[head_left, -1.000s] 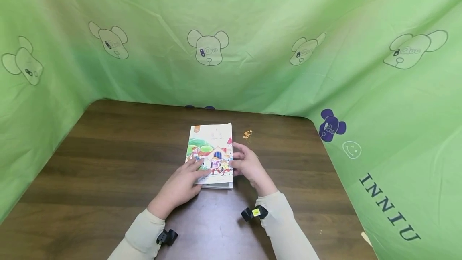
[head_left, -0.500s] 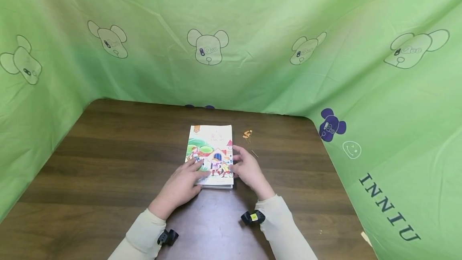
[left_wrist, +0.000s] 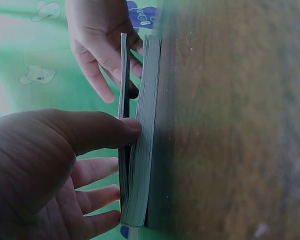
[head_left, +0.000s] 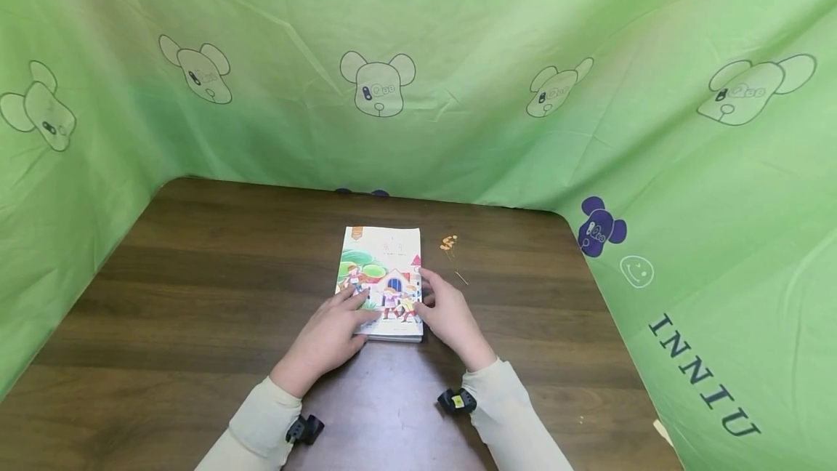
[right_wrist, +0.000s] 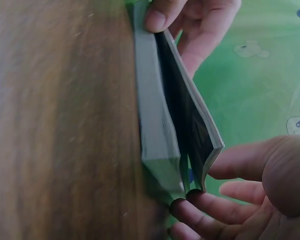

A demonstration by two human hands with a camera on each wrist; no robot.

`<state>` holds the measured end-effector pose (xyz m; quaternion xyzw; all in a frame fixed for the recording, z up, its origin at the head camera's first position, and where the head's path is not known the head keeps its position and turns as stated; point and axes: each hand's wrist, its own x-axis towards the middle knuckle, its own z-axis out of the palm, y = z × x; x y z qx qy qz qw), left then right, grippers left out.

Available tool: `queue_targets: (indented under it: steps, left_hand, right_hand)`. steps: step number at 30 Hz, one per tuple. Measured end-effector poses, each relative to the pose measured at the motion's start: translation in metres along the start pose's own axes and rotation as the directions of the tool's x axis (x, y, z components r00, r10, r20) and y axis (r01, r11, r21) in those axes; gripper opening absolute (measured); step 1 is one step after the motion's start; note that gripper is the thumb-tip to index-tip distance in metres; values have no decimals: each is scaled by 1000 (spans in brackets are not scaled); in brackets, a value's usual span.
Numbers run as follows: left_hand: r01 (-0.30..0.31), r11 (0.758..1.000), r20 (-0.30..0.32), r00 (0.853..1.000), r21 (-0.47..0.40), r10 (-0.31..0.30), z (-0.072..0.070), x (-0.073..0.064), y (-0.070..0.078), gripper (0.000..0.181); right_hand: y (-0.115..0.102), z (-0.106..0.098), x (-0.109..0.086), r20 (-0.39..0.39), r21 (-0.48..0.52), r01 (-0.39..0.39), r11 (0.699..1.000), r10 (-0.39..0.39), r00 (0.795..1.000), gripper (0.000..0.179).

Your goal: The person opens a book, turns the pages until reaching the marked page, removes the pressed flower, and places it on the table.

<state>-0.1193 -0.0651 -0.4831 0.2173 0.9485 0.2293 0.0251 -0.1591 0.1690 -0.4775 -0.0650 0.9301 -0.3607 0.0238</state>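
Note:
A thick paperback book (head_left: 392, 246) with a colourful children's illustration on its cover lies on the brown table. My left hand (head_left: 323, 344) rests on the lower left of the cover, its fingers laid out over the picture. Its thumb (left_wrist: 102, 131) touches the bottom page edges in the left wrist view. At the right edge, my right hand (head_left: 451, 318) holds the cover with some pages, thumb on top and fingertips at the page edges. The right wrist view shows a dark gap between this raised part and the thick page block (right_wrist: 155, 125) below.
Small orange flower-like pieces (head_left: 448, 242) lie on the table (head_left: 216, 296) beyond the right hand, with a thin stick (head_left: 461, 277) nearer to it. A green cloth (head_left: 458, 144) printed with bear heads encloses the back and sides. Each wrist wears a black camera.
The book's raised right side has come down towards the page block, and the right hand has sunk slightly with it, uncovering the thin stick. The left hand has stayed in place.

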Motion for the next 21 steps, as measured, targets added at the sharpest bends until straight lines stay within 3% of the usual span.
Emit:
queue_targets:
  steps: [8,15,21]
  left_hand:
    - [6,1000,1,1000,12,-6,1,1,-1,37]
    - [-8,1000,5,1000,14,8,1,0,-4,37]
    - [-64,996,48,997,66,61,-4,-2,-10,39]
  right_hand:
    - [3,2,-3,19,-137,91,986,-89,996,64]
    - [4,2,-5,59,-294,185,938,-175,983,59]
    - [7,-1,-6,115,-348,267,899,-242,963,57]
